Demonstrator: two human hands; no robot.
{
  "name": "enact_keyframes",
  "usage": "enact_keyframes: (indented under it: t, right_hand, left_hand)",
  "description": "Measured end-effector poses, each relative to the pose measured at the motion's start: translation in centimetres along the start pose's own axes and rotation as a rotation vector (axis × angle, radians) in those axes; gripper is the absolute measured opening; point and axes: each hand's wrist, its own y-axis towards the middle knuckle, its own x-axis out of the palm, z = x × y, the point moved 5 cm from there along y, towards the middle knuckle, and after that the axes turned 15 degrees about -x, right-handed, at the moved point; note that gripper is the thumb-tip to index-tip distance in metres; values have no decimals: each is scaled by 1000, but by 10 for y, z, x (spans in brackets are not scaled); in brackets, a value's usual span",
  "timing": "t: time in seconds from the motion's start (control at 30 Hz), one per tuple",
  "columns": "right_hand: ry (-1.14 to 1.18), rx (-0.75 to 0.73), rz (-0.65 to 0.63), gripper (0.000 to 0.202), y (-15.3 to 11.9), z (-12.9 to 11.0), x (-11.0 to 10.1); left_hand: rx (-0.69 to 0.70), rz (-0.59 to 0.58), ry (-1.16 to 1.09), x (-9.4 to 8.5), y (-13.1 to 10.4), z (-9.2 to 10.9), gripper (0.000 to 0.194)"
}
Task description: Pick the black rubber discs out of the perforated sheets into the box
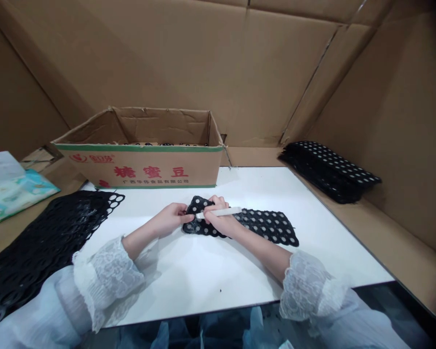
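Note:
A black strip with rows of pale round dots (pixel 269 225) lies across the white table. My left hand (pixel 169 219) pinches its left end between thumb and fingers. My right hand (pixel 220 218) rests over the strip's left part, its fingers closed round a white pen-like tool (pixel 223 212). The tool's tip points left, at the strip close to my left thumb. What the tip touches is too small to tell.
An open cardboard box (pixel 138 167) with black pieces inside stands behind my hands. Black perforated sheets (pixel 54 242) lie at the left, near a blue-green packet (pixel 18 189). Dotted black strips (pixel 329 169) are stacked at the right. Cardboard walls (pixel 189 58) surround the white table (pixel 189 286).

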Motion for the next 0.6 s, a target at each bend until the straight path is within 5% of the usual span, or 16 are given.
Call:
enact_keyframes:
  t: [0.43,0.6]
  right_hand:
    - [39,-10,34,30,-2,2,-1]
    - [-161,-56,85,27,-1,-5,7]
  left_hand:
    - [-22,-96,-218,2,-4,3,20]
    - [43,153,-42,6,-7,1,19]
